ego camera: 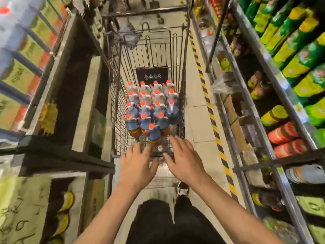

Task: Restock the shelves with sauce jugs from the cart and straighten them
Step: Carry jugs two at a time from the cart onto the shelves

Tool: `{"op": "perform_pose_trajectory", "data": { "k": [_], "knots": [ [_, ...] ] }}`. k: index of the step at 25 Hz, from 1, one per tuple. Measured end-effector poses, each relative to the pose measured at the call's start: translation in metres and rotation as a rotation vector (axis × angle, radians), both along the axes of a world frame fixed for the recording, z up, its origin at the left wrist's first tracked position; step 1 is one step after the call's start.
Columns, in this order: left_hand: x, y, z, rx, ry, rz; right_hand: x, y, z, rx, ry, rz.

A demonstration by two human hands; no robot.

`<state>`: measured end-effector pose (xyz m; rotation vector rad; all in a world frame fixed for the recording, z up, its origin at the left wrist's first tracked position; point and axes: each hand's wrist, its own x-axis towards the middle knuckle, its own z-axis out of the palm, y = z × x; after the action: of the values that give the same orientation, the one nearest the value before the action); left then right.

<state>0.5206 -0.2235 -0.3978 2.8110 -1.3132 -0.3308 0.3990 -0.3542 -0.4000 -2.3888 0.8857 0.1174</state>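
Observation:
A wire shopping cart [182, 106] stands in the aisle straight ahead of me. Inside it several sauce jugs with orange caps and blue labels stand upright in rows; the nearest jug [153, 133] sits at the cart's near end. My left hand [136, 162] and my right hand [182, 157] both reach over the cart's near rim, fingers spread, holding nothing. The left fingertips are just below and left of the nearest jug, the right fingertips just to its right. The picture is blurred by motion.
Shelving lines both sides of the narrow aisle: a dark shelf frame [66, 161] with boxed goods on the left, metal racks [249, 95] with green packets and red-lidded jars on the right. A yellow-black striped line [211, 117] runs along the floor by the right racks.

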Motion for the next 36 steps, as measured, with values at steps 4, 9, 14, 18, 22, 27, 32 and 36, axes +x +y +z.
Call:
{"op": "perform_pose_trajectory", "data": {
  "k": [4,9,14,18,22,27,32,36],
  "knots": [
    [0.034,-0.035,-0.029,0.006,0.075,0.043,0.039,-0.035,-0.030,0.135,0.010,-0.005],
    [0.099,-0.059,-0.112,0.044,0.345,0.182,0.105,-0.079,-0.119,0.411,0.021,-0.231],
    [0.154,-0.080,-0.205,0.040,0.610,0.336,0.164,-0.114,-0.210,0.524,0.086,-0.551],
    [0.168,-0.097,-0.279,-0.082,0.815,0.385,0.188,-0.120,-0.283,0.543,0.106,-0.631],
    [0.161,-0.109,-0.298,-0.340,0.983,0.541,0.211,-0.129,-0.320,0.640,-0.072,-0.740],
    [0.152,-0.100,-0.320,-0.346,1.002,0.613,0.221,-0.141,-0.343,0.856,-0.346,-0.855],
    [0.148,-0.112,-0.310,-0.546,0.992,0.676,0.205,-0.141,-0.339,0.891,-0.382,-0.696],
    [0.156,-0.105,-0.295,-0.550,1.042,0.669,0.197,-0.123,-0.330,0.764,-0.306,-0.753]
  ]
}}
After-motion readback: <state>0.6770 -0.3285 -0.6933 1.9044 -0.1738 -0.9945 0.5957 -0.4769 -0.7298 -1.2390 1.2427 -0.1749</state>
